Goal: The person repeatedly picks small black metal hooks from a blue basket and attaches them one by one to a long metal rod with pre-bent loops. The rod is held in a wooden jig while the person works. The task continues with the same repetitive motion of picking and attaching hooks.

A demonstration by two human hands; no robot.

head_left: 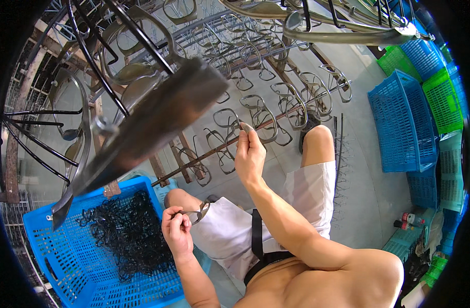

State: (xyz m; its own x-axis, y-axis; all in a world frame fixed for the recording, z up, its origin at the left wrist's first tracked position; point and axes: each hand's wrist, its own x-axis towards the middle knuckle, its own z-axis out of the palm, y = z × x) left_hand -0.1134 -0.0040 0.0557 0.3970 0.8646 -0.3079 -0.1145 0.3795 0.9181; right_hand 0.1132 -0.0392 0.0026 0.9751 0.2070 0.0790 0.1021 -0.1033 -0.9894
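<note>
Both hands pinch spectacle frames, with full rods and a heaped basket around

Closest to our view, a dark bar [158, 118] hangs very blurred, so we cannot name it more exactly. Beside it we see black prongs [144, 42], and at the top a large greyish frame [343, 37].

Lower down, the left hand [178, 231] has its thumb and fingers pressed together on a spectacle frame [202, 210], near the person's knee. The right hand [249, 154] reaches farther out; its thumb and fingertip pinch the edge of a grey spectacle frame [246, 126] just by the rack rod [172, 174]. We cannot tell if this frame is free from the rod.

We judge the work to be somewhere in the middle: many frames sit on the rods, and many dark pieces lie loose. Which ones are finished, the view does not let us say.

About containers: at the left, a blue plastic basket [45, 241] holds a tangled heap of thin black pieces [132, 236], gathered toward one side, with part of its bottom bare. Farther at the right stand another blue basket [391, 120] and a bright green basket [443, 100]; what these two hold, we cannot make out.
</note>
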